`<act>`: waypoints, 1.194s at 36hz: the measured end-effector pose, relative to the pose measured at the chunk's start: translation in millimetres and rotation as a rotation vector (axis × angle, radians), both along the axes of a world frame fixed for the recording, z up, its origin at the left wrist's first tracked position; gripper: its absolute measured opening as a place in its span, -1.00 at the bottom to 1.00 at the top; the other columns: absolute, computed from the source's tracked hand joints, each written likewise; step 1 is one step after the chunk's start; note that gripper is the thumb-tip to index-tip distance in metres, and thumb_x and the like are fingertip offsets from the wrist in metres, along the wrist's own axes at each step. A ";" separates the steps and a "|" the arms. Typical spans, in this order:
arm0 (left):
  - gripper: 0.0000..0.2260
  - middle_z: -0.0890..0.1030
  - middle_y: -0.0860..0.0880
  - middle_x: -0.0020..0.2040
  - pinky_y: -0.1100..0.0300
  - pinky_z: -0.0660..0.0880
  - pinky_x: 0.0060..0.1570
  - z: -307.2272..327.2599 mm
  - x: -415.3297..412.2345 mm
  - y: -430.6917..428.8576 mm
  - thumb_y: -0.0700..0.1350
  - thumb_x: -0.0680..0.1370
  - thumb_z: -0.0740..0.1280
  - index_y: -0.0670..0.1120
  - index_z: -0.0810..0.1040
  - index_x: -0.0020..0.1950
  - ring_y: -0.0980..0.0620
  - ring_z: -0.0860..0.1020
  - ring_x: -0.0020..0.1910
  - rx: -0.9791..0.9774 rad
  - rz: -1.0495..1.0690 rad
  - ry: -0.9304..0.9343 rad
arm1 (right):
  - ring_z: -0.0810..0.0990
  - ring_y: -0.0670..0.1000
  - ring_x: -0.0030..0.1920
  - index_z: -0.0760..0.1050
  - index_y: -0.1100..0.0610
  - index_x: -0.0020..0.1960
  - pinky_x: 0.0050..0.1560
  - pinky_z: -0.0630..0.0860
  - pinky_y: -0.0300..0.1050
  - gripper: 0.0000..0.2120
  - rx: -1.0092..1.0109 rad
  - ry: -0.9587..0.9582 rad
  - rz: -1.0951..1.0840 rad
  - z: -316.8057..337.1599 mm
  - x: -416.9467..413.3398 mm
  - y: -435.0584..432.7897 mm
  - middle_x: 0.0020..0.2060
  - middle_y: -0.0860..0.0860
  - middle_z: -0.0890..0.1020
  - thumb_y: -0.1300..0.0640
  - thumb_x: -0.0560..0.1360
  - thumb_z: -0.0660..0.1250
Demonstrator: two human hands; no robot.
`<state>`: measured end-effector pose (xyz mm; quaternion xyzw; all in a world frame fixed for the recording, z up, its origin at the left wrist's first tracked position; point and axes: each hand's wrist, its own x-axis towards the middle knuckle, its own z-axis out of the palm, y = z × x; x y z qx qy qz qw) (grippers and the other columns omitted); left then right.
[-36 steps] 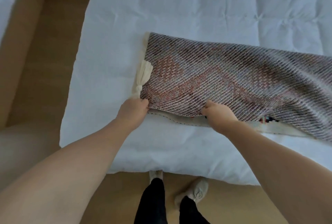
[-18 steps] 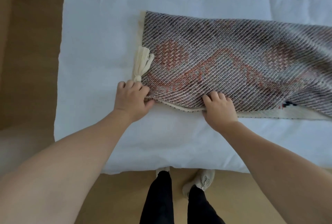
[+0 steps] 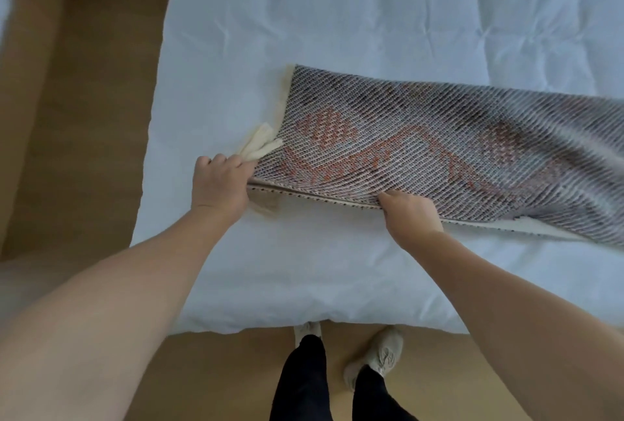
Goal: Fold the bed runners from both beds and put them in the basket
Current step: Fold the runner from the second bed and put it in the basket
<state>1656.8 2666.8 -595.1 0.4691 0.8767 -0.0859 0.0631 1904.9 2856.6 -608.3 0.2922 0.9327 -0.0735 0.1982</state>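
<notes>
— At the near left corner of the bed runner (image 3: 422, 150), our left grip (image 3: 219, 181) is curled round the edge, knuckles up, touching the cream tassel (image 3: 260, 145) that sticks out from that end.

— And our right grip (image 3: 410, 214)?

— Further right along the runner's same near edge, pinching it, with the fingers bent over the top layer.

— Do we hold one layer or both?

— We cannot tell. Two layers show at that edge: a grey-brown weave with a red motif on top, and a cream strip with dark stitches peeking out beneath it.

— Where does the runner lie?

— Folded lengthwise on the white bed (image 3: 304, 32). The white cover shows on the far side of the runner, to its left and on the near side. The corner at our left grip stands slightly off the cover, with a shadow under it. The runner's right part is blurred and passes out of view.

— What lies further out?

— Left of the runner, past the edge of the cover, we see brown floor (image 3: 84, 116). On the near side of the runner, beyond the bed's end, our dark trouser legs (image 3: 304, 380) and pale shoes (image 3: 378, 356) stand on that floor.
</notes>
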 end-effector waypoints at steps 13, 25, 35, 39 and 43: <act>-0.65 0.50 -0.01 0.14 0.07 0.28 0.04 -40.2 22.7 -13.4 -0.19 0.46 0.23 0.01 0.43 0.24 -0.06 0.44 0.13 -0.264 -0.046 -0.013 | 0.52 0.09 0.17 0.37 0.07 0.33 0.08 0.40 -0.05 -0.63 -0.133 -0.080 0.000 -38.8 43.9 -14.4 0.16 0.00 0.52 0.26 0.55 0.15; -0.66 0.50 -0.05 0.09 0.03 0.36 0.07 -52.5 137.9 88.4 -0.16 0.42 0.34 -0.04 0.43 0.18 -0.10 0.44 0.07 -0.128 -0.256 -0.143 | 0.56 0.09 0.07 0.46 0.08 0.15 -0.15 0.39 -0.11 -0.76 -0.100 -0.109 -0.195 -19.4 145.2 71.8 0.10 -0.01 0.53 0.25 0.51 0.19; -0.68 0.45 -0.03 0.18 0.06 0.34 0.11 -24.8 277.2 174.2 -0.15 0.52 0.22 -0.03 0.37 0.28 -0.06 0.42 0.13 -0.172 -0.244 -0.210 | 0.55 0.12 0.00 0.50 0.13 0.11 -0.14 0.40 -0.11 -0.79 -0.162 -0.065 -0.275 -2.8 290.1 136.2 0.08 0.04 0.53 0.17 0.57 0.12; -0.68 0.44 -0.02 0.21 0.06 0.30 0.17 -6.4 341.4 208.7 -0.15 0.53 0.18 -0.03 0.37 0.29 -0.05 0.40 0.17 -0.157 -0.219 -0.266 | 0.56 0.11 -0.03 0.50 0.13 0.03 -0.16 0.38 -0.13 -0.82 -0.152 -0.053 -0.316 19.5 357.3 170.4 0.01 0.03 0.53 0.17 0.56 0.13; -0.70 0.44 -0.02 0.20 0.06 0.30 0.16 10.6 394.7 243.4 -0.16 0.53 0.17 -0.03 0.38 0.27 -0.04 0.40 0.16 -0.126 -0.213 -0.298 | 0.55 0.11 0.00 0.50 0.14 0.02 -0.16 0.36 -0.13 -0.82 -0.105 -0.050 -0.376 46.2 409.8 211.5 0.01 0.04 0.54 0.18 0.55 0.12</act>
